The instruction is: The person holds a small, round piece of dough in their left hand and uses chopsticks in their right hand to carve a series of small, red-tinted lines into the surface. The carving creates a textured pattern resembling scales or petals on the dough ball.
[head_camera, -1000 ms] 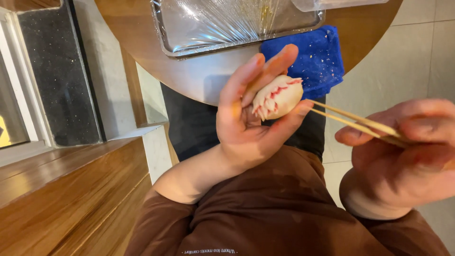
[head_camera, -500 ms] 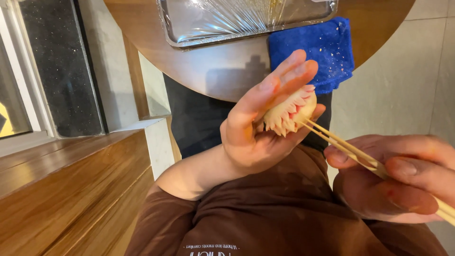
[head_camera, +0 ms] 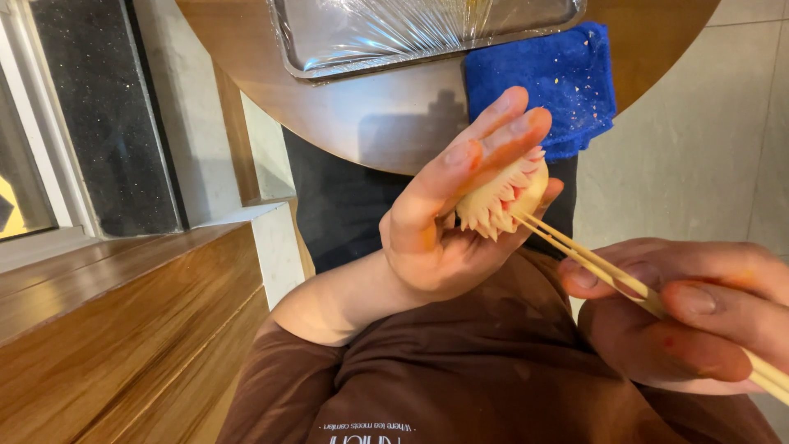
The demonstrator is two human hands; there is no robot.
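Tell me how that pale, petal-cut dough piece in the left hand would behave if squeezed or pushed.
The dough piece probably deforms easily: its thin pointed petals look soft and would likely bend or tear. It seems light, since the left hand cradles it on curled fingers. The chopsticks in the right hand could dent it.

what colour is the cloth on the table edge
Bright blue, with small pale specks; the cloth shows in the head view, just behind the left hand.
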